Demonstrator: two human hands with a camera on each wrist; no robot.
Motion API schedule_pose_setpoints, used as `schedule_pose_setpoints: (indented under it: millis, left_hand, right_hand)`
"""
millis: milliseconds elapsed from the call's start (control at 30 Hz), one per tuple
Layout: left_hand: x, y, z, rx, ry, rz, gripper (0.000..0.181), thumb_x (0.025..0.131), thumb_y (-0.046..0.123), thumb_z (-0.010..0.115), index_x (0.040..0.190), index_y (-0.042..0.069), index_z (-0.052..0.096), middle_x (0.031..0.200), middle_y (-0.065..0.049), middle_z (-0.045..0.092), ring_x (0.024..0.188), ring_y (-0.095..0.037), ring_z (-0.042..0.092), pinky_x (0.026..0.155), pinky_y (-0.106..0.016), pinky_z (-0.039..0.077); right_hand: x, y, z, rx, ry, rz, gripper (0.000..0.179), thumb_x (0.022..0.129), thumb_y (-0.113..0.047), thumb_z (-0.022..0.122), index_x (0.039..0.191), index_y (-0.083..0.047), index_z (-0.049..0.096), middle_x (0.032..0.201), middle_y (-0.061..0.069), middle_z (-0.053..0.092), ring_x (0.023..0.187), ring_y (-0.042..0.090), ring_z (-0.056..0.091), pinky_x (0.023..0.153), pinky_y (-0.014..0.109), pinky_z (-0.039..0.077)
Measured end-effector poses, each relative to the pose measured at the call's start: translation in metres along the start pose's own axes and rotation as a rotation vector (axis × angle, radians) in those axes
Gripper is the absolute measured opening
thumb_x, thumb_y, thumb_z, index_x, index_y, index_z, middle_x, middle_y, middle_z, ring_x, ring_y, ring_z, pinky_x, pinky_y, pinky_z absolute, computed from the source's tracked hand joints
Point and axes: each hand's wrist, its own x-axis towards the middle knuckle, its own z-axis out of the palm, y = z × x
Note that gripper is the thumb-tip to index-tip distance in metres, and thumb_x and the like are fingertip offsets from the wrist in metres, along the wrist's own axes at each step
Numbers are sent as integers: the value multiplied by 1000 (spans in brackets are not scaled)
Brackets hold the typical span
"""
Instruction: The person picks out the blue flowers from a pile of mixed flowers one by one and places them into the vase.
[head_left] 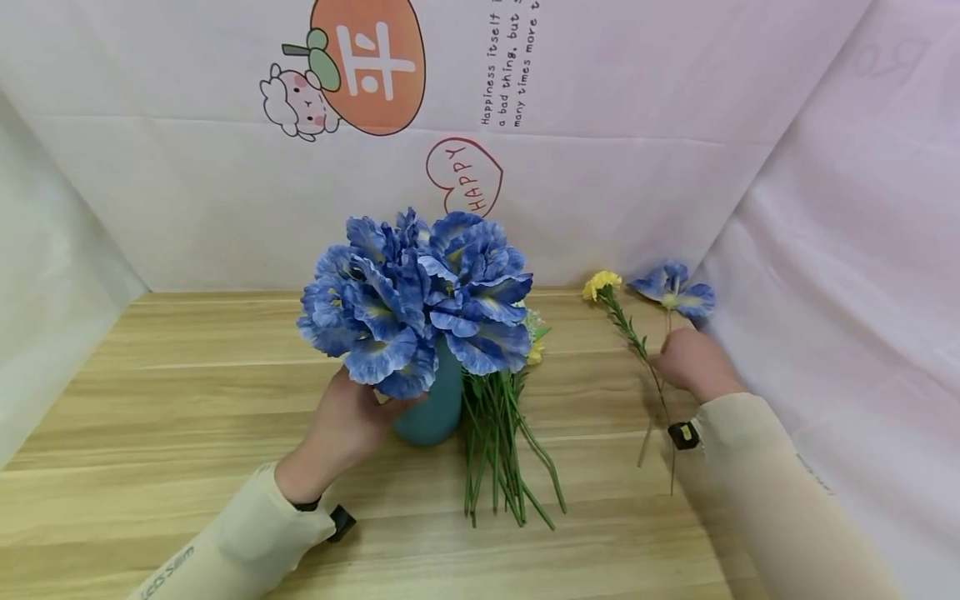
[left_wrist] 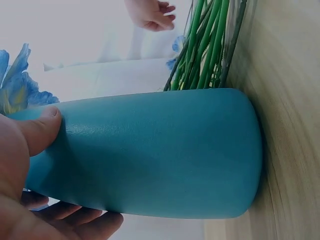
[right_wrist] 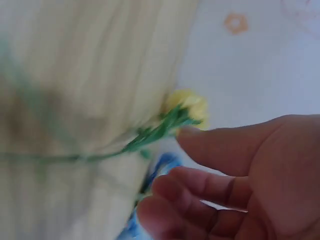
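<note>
My left hand (head_left: 348, 425) grips the upper part of a teal vase (left_wrist: 155, 155), thumb on one side and fingers curled round the other. Large blue artificial flowers (head_left: 390, 308) with yellowish centres crowd above the vase and hide its mouth. On the right, my right hand (head_left: 693, 362) is over the stems of a yellow carnation (head_left: 602, 285) and a single blue flower (head_left: 675, 292) lying on the table. In the right wrist view its thumb and loosely bent fingers stand apart, near the carnation's leafy stem (right_wrist: 160, 130), with nothing visibly held between them.
A bundle of green stems (head_left: 502, 450) lies just right of the vase, its yellow and pale blooms partly hidden behind the blue ones. White cloth (head_left: 600, 192) with printed drawings rises behind the wooden table (head_left: 187, 400), and more cloth hangs at both sides.
</note>
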Motion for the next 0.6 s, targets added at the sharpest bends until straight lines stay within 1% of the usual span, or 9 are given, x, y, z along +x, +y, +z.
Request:
schedule_pose_setpoints:
  millis: [33,133,233,333,400,500,600]
  left_hand:
    - [0,0,0,1,2,5,51,81,9,85,123,5,55,92,-1,59,71,-13,55,61,-35,48]
    - [0,0,1,-2,1,7,52,81,9,85,124,6,55,91,0,58,70,-12,54,61,-34,47]
    - [1,-1,2,-11,-4,3,51,82,11,84,124,7,55,93,0,58,72,-12,54,62,-35,48]
    - [1,-1,2,-20,-10,-5,51,83,12,83,125,7,54,94,0,58,72,-12,54,63,-35,48]
    - [1,-1,2,-25,-12,-10,51,83,11,83,125,7,54,94,0,58,72,-12,54,62,-35,48]
    - [1,-1,1,-28,-11,-17,51,82,11,84,123,6,54,91,0,57,70,-13,54,61,-34,48]
    - [1,0,1,-32,-12,-21,46,83,11,84,118,7,55,88,1,56,70,-13,53,60,-33,47]
  right_hand:
    - [0,6,1,4,-21,5,49,98,-25,60,52,-17,45,48,-5,36,42,13,36,52,35,41]
    - [2,17,8,73,-67,23,50,100,-28,59,53,-17,47,48,-3,42,41,14,41,53,36,43]
    - [4,23,14,156,-53,45,49,102,-30,58,56,-16,48,48,-1,45,42,15,43,51,35,42]
    - [7,27,18,206,-28,69,47,102,-29,58,59,-15,48,50,0,47,44,16,43,50,35,40]
    - [10,30,19,209,-20,78,46,101,-29,58,59,-15,47,50,-1,45,44,16,42,51,35,41]
    - [14,33,20,178,-24,78,47,101,-28,57,58,-14,48,53,0,46,46,16,42,56,38,43]
    - [15,35,20,157,-36,97,47,101,-27,56,57,-11,53,54,4,50,48,21,49,63,41,46]
